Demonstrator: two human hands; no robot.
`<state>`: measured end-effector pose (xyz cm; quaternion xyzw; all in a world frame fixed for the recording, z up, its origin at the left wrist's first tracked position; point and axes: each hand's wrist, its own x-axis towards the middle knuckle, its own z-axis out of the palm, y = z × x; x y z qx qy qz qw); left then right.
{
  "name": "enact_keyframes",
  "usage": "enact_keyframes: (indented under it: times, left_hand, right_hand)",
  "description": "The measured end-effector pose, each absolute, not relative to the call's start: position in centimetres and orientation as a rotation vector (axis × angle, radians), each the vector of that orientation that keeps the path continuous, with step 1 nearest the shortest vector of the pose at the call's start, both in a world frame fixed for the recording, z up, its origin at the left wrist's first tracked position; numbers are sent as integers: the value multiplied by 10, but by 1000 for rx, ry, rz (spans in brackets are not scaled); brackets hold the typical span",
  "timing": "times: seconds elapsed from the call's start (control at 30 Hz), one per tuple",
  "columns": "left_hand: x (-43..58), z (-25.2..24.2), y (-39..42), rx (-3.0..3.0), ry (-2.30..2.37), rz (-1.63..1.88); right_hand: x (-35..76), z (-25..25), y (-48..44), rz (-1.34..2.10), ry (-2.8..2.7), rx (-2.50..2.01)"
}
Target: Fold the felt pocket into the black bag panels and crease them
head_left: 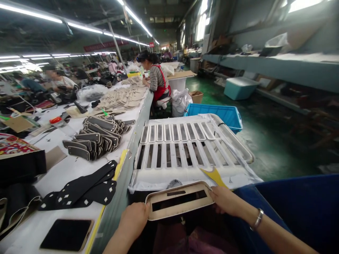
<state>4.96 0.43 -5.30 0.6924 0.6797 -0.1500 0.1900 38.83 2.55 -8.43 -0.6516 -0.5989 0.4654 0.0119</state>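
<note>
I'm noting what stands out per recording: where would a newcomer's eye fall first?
Probably the cream slotted piece, low centre, gripped at its ends by the left hand and right hand. Beyond it lies the white slatted rack, pale-edged strips along its far side, with a bright blue bin behind to the right.

You are in a factory workshop, shown by the long tabletop (79, 168) heaped with matching pieces (91, 137), the aproned co-worker (160, 79) seated there, and overhead tube lights (31, 13).

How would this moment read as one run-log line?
left hand: holding beige slotted frame, left end | right hand: holding its right end | white slotted rack: beyond frame
</note>
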Motion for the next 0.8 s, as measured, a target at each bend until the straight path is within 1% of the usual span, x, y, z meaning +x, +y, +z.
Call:
enact_keyframes:
  times: [0.13, 0.33, 0.4, 0.5, 0.57, 0.67, 0.8]
  left_hand:
    - [46, -49, 8, 1958, 1855, -374]
    - [34, -49, 19, 1920, 1749, -277]
    - [26, -50, 19, 1718, 1697, -165]
    - [16, -53, 14, 1295, 1665, 98]
    - [14, -57, 9, 1235, 1674, 184]
    - [20, -60, 6, 1507, 1719, 138]
    - [32, -63, 5, 1973, 1785, -180]
  right_hand:
    - [379, -87, -3, 1502, -1709, -2083]
    - [375, -100, -24, 1452, -1607, -2090]
    - [375, -100, -23, 1490, -1553, -2103]
    - [376, -99, -21, 1553, -1494, -2091]
    - [377, -99, -21, 1513, -1558, -2101]
    - [377, -95, -22, 1351, -1709, -2149]
    - [375, -76, -28, 1196, -1786, -2178]
